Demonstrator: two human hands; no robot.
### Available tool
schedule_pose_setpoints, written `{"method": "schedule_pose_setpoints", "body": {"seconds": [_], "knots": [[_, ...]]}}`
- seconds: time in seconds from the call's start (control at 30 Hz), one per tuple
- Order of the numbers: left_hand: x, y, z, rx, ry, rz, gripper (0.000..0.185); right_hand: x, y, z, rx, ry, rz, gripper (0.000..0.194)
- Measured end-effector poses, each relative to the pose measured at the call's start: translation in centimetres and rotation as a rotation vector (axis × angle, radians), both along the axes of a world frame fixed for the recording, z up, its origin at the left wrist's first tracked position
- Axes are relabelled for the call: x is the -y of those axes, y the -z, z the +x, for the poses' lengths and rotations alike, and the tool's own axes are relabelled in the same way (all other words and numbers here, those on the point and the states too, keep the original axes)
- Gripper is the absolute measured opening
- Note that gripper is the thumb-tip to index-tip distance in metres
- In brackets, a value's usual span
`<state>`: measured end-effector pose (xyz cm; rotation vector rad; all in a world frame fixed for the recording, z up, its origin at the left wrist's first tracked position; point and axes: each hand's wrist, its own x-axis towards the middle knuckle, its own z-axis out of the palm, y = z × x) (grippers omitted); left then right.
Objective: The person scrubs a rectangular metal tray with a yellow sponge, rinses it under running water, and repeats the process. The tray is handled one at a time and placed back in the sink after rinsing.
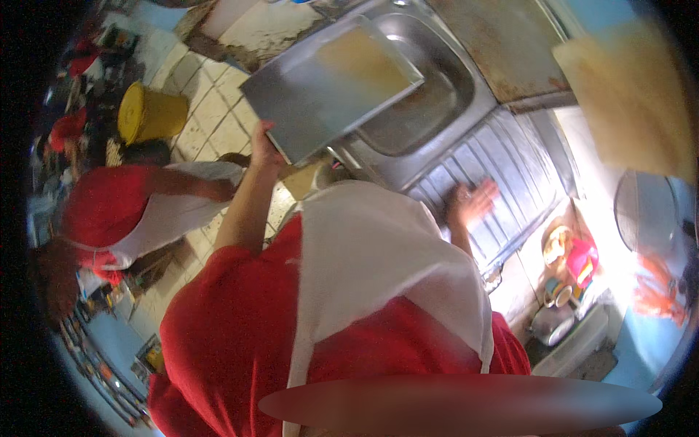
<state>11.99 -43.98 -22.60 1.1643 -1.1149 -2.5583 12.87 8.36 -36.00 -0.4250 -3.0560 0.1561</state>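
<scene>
My left hand (266, 147) grips the near left corner of a rectangular metal tray (306, 104), which is held tilted and reaches over the basin of a stainless steel sink (464, 104). A brownish-yellow patch shows on the tray's surface. My right hand (477, 202) is over the sink's ribbed drainboard (513, 164), its fingers apart and nothing seen in it; whether it touches the metal is unclear. A white apron (371, 246) over red clothing covers my front.
A person in red with a white apron (180, 218) bends over at the left, near a yellow bucket (158, 113) on the tiled floor. Right of the drainboard are a mug (560, 295), a metal pot (552, 325) and a pink item (582, 262).
</scene>
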Motion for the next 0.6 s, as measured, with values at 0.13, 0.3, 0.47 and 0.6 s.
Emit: {"method": "schedule_pose_setpoints", "body": {"seconds": [0.13,0.3,0.47,0.6], "knots": [[1.5,1.2,-0.5,-0.108,-0.006,0.0,0.067,11.1,-2.3,-9.8,-0.098,-0.3,-0.127,0.081],[2.2,1.3,-0.1,-0.095,-0.033,-0.087,0.064,12.7,-5.2,-15.9,-0.012,-0.57,-0.808,0.073],[2.5,1.5,-0.5,-0.162,0.059,-0.011,0.067,6.1,-4.6,-12.5,-0.058,-0.424,-0.219,0.068],[2.1,1.7,-1.3,-0.178,0.118,-0.047,0.069,-2.2,-3.2,-9.9,-0.156,-0.442,-0.169,0.069]]}}
